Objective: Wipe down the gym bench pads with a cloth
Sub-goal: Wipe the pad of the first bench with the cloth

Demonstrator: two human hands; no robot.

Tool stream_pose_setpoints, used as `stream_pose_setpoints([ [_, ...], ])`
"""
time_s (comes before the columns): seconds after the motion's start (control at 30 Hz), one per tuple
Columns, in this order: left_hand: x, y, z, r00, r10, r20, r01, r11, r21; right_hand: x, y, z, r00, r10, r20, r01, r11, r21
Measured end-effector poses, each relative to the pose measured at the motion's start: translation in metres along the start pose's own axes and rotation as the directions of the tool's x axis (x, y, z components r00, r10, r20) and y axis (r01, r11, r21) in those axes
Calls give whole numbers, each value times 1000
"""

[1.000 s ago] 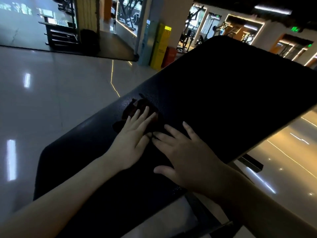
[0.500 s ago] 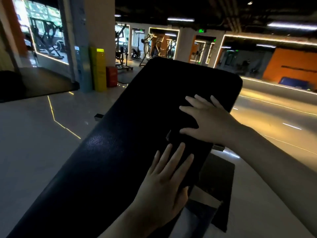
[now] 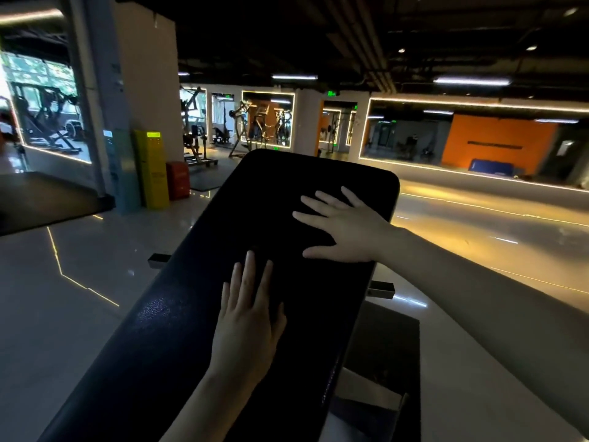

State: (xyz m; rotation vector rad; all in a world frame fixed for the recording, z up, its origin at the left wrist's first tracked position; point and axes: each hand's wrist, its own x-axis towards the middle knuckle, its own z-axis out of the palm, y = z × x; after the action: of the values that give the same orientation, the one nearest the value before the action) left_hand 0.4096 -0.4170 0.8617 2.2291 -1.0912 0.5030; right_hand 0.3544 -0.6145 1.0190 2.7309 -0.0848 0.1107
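**Both hands flat on bench pad**

The black bench pad [image 3: 191, 314] runs from lower left to frame centre. The left hand [image 3: 248, 320] lies flat on it, fingers straight and close together. The right hand [image 3: 347, 228] presses flat nearer the far end, fingers spread. The cloth cannot be made out against the dark surface.

One left hand [image 3: 249, 331], one right hand [image 3: 348, 231], one bench pad [image 3: 271, 193], one yellow cabinet [image 3: 152, 170] and one red box [image 3: 178, 184].
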Motion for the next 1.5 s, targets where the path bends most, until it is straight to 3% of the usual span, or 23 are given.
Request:
stream_pose_setpoints([
  [0.13,26,-41,-14,995,-92,-27,90,995,-48,2,19,1,993,-114,4,115,993,-29],
  [0.37,65,-99,-21,932,-353,-85,337,927,-163,5,17,10,994,-105,-35,101,990,-96],
  [0.47,67,-92,-22,916,-387,-104,358,908,-217,5,17,10,993,-102,-59,95,990,-103],
  [0.7,22,-21,-5,986,-116,-122,77,955,-285,9,19,15,993,-98,-73,89,989,-118],
  [0.93,-14,39,1,999,32,-31,-41,948,-315,10,19,15,993,-85,-82,75,990,-120],
  [1.07,-31,72,12,978,208,-2,-206,966,-159,11,20,16,993,-85,-83,73,988,-137],
  [1.2,-28,69,11,897,430,99,-435,900,35,11,21,14,992,-97,-83,87,989,-119],
  [1.3,-24,61,5,900,414,134,-431,890,148,11,22,14,992,-91,-83,81,989,-122],
  [1.5,-20,50,7,936,345,65,-351,921,166,11,22,14,993,-78,-84,68,991,-113],
])
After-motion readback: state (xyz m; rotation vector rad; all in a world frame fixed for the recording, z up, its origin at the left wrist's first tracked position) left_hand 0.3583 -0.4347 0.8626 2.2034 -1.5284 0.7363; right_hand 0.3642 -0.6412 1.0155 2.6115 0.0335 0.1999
